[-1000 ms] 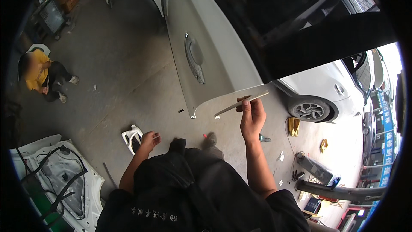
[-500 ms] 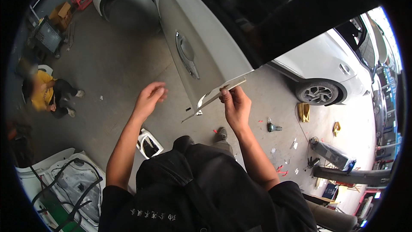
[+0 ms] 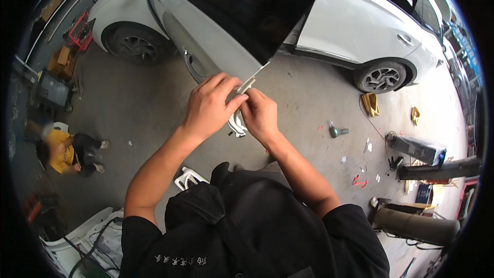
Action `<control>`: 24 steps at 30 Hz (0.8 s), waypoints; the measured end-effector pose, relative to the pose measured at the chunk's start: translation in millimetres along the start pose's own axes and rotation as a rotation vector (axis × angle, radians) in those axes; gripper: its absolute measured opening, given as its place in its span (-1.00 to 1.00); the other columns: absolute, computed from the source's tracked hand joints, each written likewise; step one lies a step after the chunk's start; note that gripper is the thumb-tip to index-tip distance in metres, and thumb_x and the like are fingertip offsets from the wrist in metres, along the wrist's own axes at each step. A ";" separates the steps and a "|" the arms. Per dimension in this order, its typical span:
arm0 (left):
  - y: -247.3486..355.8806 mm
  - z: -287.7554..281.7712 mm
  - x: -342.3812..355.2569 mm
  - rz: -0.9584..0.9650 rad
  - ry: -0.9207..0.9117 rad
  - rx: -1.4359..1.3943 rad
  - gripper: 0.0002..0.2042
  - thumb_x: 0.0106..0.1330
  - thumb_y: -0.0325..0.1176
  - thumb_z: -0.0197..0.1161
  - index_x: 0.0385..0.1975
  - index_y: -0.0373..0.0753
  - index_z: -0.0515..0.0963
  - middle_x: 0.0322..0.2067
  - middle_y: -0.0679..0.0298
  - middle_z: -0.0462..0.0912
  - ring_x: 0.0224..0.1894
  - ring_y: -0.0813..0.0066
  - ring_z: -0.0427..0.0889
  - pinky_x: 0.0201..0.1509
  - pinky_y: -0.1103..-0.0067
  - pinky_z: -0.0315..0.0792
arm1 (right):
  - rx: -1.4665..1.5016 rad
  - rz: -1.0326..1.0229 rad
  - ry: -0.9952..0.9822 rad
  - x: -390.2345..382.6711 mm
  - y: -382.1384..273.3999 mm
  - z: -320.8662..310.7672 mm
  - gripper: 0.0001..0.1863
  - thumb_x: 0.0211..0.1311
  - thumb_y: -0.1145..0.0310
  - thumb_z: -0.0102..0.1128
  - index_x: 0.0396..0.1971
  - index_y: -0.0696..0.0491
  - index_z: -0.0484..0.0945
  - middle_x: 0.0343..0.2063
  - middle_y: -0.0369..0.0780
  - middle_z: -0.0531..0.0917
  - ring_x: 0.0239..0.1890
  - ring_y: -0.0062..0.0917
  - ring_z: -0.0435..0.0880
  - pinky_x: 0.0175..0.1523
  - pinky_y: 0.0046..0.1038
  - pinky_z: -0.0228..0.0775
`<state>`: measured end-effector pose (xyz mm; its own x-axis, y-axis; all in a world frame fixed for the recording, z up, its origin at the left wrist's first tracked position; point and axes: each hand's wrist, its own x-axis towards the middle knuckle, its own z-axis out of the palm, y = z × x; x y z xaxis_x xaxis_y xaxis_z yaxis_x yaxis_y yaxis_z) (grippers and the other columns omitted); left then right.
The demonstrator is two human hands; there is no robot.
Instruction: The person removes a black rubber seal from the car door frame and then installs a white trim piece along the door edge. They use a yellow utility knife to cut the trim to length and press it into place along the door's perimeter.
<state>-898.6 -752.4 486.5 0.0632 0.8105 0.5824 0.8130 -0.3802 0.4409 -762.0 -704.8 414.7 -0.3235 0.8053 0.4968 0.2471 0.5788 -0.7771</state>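
A narrow, pale strip (image 3: 248,83) is pinched in my right hand (image 3: 261,114), its upper end sticking out past the fingers. My left hand (image 3: 208,105) meets it at the rear edge of the open white car door (image 3: 213,46), fingers bent over and thumb closed toward the strip. The two hands touch or nearly touch. Most of the strip is hidden behind the fingers. Below them, a white curved edge (image 3: 236,124) of the door's lower end shows. The door handle (image 3: 191,64) lies just beyond my left hand.
Behind the door stands the white car (image 3: 350,31). A power tool (image 3: 338,132), gold-coloured pieces (image 3: 370,105) and red scraps (image 3: 358,181) lie on the floor at right. A person in yellow (image 3: 62,152) sits at left. A white frame-like part (image 3: 189,177) lies near my feet.
My left hand has moved right and up from free air to the strip. My right hand has shifted left, bringing the strip against the door edge. The view has shifted too.
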 end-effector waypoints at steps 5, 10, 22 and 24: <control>1.4 10.1 5.9 -0.048 -0.025 0.013 -0.83 0.10 -0.38 0.34 -0.40 -0.26 0.50 -0.42 0.23 0.57 -0.39 0.20 0.59 -0.34 0.38 0.46 | 0.005 -0.019 0.009 2.0 0.2 -1.0 -0.85 0.12 0.40 0.24 -0.45 0.12 0.47 -0.51 -0.08 0.57 -0.49 -0.09 0.56 -0.41 -0.23 0.38; 6.6 11.7 7.5 -0.041 -0.045 -0.053 -0.87 0.13 -0.44 0.31 -0.42 -0.28 0.49 -0.46 0.20 0.57 -0.46 0.21 0.60 -0.41 0.42 0.45 | 0.034 -0.080 0.035 1.9 1.6 -2.0 -0.83 0.13 0.36 0.25 -0.48 0.11 0.47 -0.52 -0.11 0.56 -0.50 -0.12 0.56 -0.43 -0.23 0.40; 8.2 12.1 12.8 -0.103 -0.036 -0.112 -0.88 0.18 -0.49 0.28 -0.35 -0.35 0.50 -0.44 0.19 0.58 -0.45 0.43 0.58 -0.35 0.56 0.45 | -0.059 -0.101 0.113 -0.8 -4.6 2.0 -0.79 0.17 0.32 0.21 -0.54 0.11 0.44 -0.59 -0.13 0.54 -0.57 -0.15 0.56 -0.49 -0.22 0.39; 9.5 10.9 10.0 -0.125 -0.043 -0.094 -0.87 0.18 -0.49 0.28 -0.33 -0.36 0.50 -0.43 0.19 0.58 -0.45 0.46 0.57 -0.34 0.58 0.46 | -0.057 -0.073 0.116 -3.8 -5.5 4.9 -0.79 0.18 0.33 0.20 -0.54 0.11 0.43 -0.60 -0.12 0.54 -0.57 -0.15 0.56 -0.50 -0.22 0.39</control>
<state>-883.9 -743.1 489.1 -0.0088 0.8718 0.4897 0.7587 -0.3131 0.5712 -766.6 -711.7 415.3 -0.2360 0.7681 0.5953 0.2794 0.6404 -0.7154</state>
